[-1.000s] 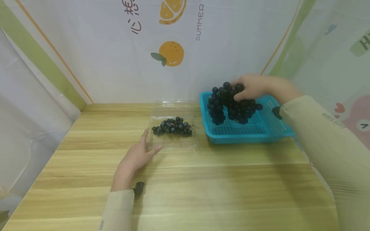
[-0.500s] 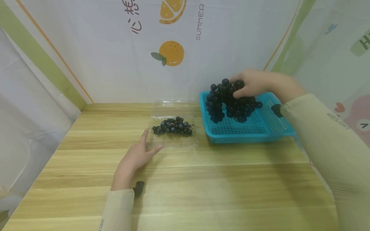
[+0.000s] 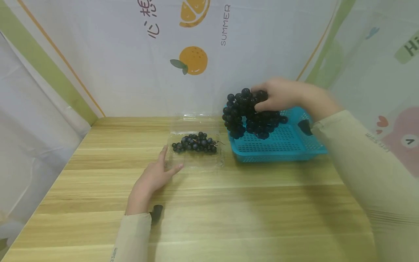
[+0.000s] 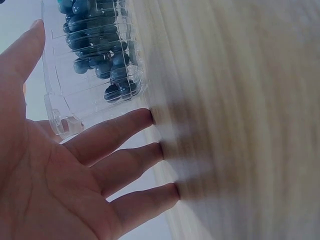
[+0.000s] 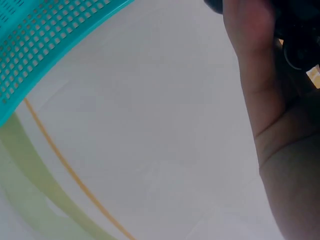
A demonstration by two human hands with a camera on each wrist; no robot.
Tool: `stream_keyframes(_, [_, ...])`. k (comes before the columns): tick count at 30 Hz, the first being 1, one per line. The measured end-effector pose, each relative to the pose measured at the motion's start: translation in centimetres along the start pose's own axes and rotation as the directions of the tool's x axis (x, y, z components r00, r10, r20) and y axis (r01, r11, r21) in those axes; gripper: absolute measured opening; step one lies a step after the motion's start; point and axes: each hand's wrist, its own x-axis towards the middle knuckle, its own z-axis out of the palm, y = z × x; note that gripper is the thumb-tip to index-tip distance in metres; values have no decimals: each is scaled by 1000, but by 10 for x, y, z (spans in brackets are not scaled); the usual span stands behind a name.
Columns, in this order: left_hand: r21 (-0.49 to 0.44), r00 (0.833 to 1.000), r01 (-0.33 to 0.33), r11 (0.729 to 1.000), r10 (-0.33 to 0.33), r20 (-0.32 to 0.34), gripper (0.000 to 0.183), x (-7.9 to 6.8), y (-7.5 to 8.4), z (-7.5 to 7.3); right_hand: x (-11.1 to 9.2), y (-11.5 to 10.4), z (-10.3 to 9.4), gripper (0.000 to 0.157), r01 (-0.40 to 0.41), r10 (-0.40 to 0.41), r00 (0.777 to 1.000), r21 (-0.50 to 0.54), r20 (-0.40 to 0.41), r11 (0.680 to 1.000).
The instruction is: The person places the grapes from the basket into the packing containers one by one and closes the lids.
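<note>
In the head view my right hand [image 3: 279, 96] grips a large bunch of dark grapes [image 3: 235, 114] and holds it above the left part of a blue basket [image 3: 271, 157]. The bunch hangs down on both sides of the hand. A smaller bunch of grapes [image 3: 196, 143] lies in a clear plastic box [image 3: 196, 162] to the left of the basket, its lid raised at the back. My left hand [image 3: 154, 176] is at the box's front left corner. In the left wrist view its fingers [image 4: 130, 160] are straight and spread, with several fingertips on the table beside the box.
The wooden table [image 3: 209, 214] reaches back to a white printed curtain [image 3: 124, 65]. The basket stands near the table's right edge, close to the curtain. Fabric also hangs along the left and right sides.
My right hand has lifted the large grape bunch a little and moved it left, towards the basket's left rim. The left hand and the clear box have stayed in place.
</note>
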Motion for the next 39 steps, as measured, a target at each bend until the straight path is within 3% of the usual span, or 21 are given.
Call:
stream_keyframes(14, [-3, 1000, -9, 1000, 9, -7, 108, 1, -2, 0, 13, -31, 3, 65, 88, -89, 994, -15, -57, 996])
stream_keyframes(28, [-16, 1000, -20, 1000, 20, -10, 108, 1, -1, 1, 44, -66, 14, 38, 181, -180, 979, -6, -100, 984])
stream_keyframes(39, [-17, 1000, -21, 1000, 21, -17, 107, 0, 0, 1, 69, -97, 28, 31, 272, -273, 945, -29, -183, 962])
